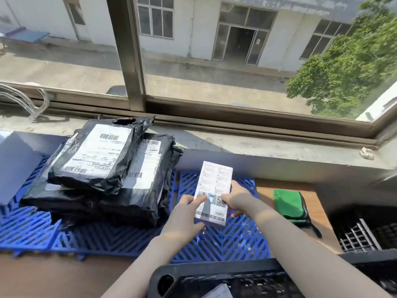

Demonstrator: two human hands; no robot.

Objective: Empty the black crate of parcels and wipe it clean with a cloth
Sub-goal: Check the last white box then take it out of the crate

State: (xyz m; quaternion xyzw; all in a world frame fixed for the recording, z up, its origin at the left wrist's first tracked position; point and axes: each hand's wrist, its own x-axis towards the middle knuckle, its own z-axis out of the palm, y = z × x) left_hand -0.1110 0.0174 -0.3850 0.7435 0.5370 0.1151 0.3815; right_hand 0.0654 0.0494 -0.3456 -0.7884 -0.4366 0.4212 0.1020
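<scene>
Both hands hold one small white printed box (212,192) between them, above the blue slatted mat (232,239) that lies on the wooden desk (318,203). Left hand (184,214) has fingers curled against the box's left edge near its lower end, thumb over the printed face. Right hand (236,198) clasps the right edge, fingertips wrapped onto the face, thumb underneath near the bottom corner. Box stands long axis away from the person, printed text and small pictures facing up; whether its base touches the mat cannot be told. Left of the hands, on the same mat: a stack of black plastic mailer parcels (103,181), white shipping labels with barcodes on top, the uppermost parcel (94,158) sitting askew on the larger ones. Further left, a pale box or sheet (15,166), partly cut off by the frame edge. Right of the hands, on bare desk: a folded green cloth (290,205) with a dark trim. Nearest the person, below the forearms: the black crate (214,276), rim and round handle hole visible, a pale parcel corner (219,292) showing inside. Further right, more black crate lattice (363,231). Beyond the hands: a concrete window sill (257,143), then the window (214,50).
</scene>
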